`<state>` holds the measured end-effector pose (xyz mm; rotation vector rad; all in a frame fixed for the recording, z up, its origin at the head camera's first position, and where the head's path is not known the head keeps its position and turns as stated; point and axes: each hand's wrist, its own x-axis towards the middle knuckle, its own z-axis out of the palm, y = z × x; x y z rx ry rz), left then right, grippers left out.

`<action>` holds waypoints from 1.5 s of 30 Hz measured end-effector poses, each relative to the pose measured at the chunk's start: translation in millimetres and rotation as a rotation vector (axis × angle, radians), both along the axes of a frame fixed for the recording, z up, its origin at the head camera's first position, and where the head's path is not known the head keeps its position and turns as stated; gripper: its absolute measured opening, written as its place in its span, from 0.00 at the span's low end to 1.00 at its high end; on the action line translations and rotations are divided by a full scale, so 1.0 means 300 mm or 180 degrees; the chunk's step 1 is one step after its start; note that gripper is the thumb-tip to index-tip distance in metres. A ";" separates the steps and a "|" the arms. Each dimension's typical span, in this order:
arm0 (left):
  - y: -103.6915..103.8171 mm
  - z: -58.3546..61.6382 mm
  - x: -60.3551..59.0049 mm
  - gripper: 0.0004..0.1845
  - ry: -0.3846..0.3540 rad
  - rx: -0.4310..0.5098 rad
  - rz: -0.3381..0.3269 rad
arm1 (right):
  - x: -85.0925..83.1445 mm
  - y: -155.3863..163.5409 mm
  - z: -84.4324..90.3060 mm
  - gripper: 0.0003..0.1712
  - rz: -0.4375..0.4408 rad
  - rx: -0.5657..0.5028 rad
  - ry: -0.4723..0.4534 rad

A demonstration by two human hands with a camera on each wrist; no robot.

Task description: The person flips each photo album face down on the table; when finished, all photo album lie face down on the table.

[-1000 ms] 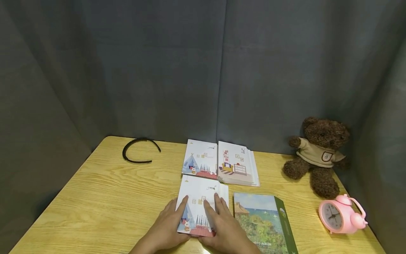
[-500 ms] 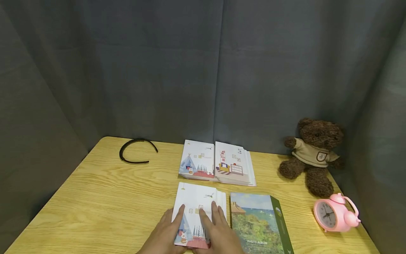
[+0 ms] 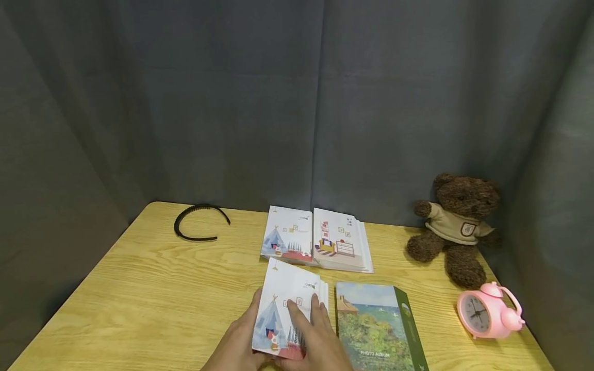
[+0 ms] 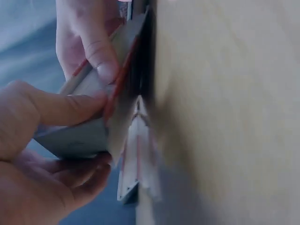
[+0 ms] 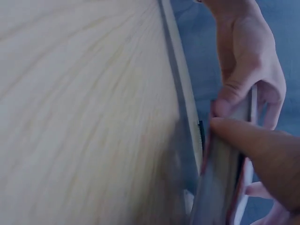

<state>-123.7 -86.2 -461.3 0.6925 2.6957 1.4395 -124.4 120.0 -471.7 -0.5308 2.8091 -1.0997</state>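
Both hands hold a white book (image 3: 282,283) with a blue tent drawn on its cover, at the table's near middle. It is tilted, its near edge off the table in the left wrist view. My left hand (image 3: 237,337) grips its left side, thumb (image 4: 70,110) on the near edge and fingers curled beneath. On the right, my right hand (image 3: 320,335) lays fingers over the cover, its thumb (image 4: 101,58) against the near edge. Just behind stand two similar white books side by side, a tent one (image 3: 290,234) and one with a yellow armchair (image 3: 341,245).
Right of the held book lies a photo album (image 3: 371,330) with a green spine. A brown teddy bear (image 3: 459,226) sits at the back right, a pink alarm clock (image 3: 492,312) in front of it. A black headband (image 3: 183,219) lies back left on the wooden table (image 3: 153,293).
The book first moved back toward me, away from the two behind, then came up tilted. My left fingers, earlier on the cover, have gone down to its side and underneath.
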 end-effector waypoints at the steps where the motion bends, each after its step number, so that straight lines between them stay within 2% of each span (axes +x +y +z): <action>1: -0.002 0.011 0.002 0.59 0.0000 0.0073 -0.0006 | 0.002 0.000 0.002 0.57 -0.0019 -0.0098 -0.0032; 3: -0.005 0.035 0.006 0.56 0.0070 0.0148 -0.0039 | 0.006 0.001 0.008 0.57 -0.0044 -0.0237 -0.0027; 6: -0.009 0.071 0.013 0.52 0.0222 0.0101 -0.0065 | 0.009 0.004 0.016 0.58 -0.0060 -0.0287 0.0128; 9: -0.009 0.105 0.017 0.50 0.0321 0.0165 -0.0232 | 0.014 0.007 0.030 0.59 -0.0027 -0.0321 0.0318; 12: -0.005 0.141 0.020 0.48 0.0326 0.0260 -0.0489 | 0.017 0.013 0.054 0.60 0.0082 -0.0461 0.0434; 14: 0.001 0.166 0.024 0.46 0.0247 0.0280 -0.0635 | 0.018 0.017 0.074 0.63 0.0170 -0.0550 0.0462; 18: 0.017 0.209 0.031 0.38 0.0115 0.0151 -0.0786 | 0.019 0.028 0.128 0.65 0.0297 -0.0691 0.0294; 22: 0.038 0.225 0.034 0.35 0.0219 -0.0059 -0.0810 | 0.022 0.045 0.183 0.61 0.0419 -0.0720 0.0105; 27: 0.064 0.219 0.040 0.42 0.0408 -0.0126 -0.0783 | 0.027 0.057 0.223 0.57 0.0423 -0.0670 0.0001; 28: 0.068 0.218 0.040 0.43 0.0394 -0.0102 -0.0770 | 0.027 0.057 0.227 0.56 0.0397 -0.0652 -0.0011; 30: 0.077 0.216 0.038 0.47 0.0171 0.0092 -0.0787 | 0.029 0.060 0.233 0.56 0.0347 -0.0617 -0.0042; 33: 0.083 0.205 0.031 0.57 -0.0309 0.0492 -0.0782 | 0.028 0.067 0.240 0.56 0.0293 -0.0575 -0.0148; 35: 0.084 0.175 0.023 0.62 -0.0625 0.0793 -0.0804 | 0.026 0.071 0.245 0.56 0.0274 -0.0565 -0.0243; 37: 0.090 0.126 0.015 0.63 -0.0861 0.1112 -0.0928 | 0.025 0.072 0.246 0.57 0.0256 -0.0544 -0.0299; 38: 0.097 0.096 0.010 0.63 -0.1036 0.1347 -0.1050 | 0.024 0.071 0.246 0.56 0.0247 -0.0559 -0.0315; 41: 0.123 0.007 0.000 0.63 -0.1314 0.1875 -0.1364 | 0.026 0.067 0.244 0.56 0.0213 -0.0593 -0.0307; 43: 0.141 -0.038 -0.003 0.64 -0.1372 0.2095 -0.1503 | 0.027 0.064 0.239 0.56 0.0187 -0.0679 -0.0318; 45: 0.151 -0.066 -0.006 0.64 -0.1193 0.2019 -0.1444 | 0.030 0.062 0.234 0.56 0.0168 -0.0772 -0.0355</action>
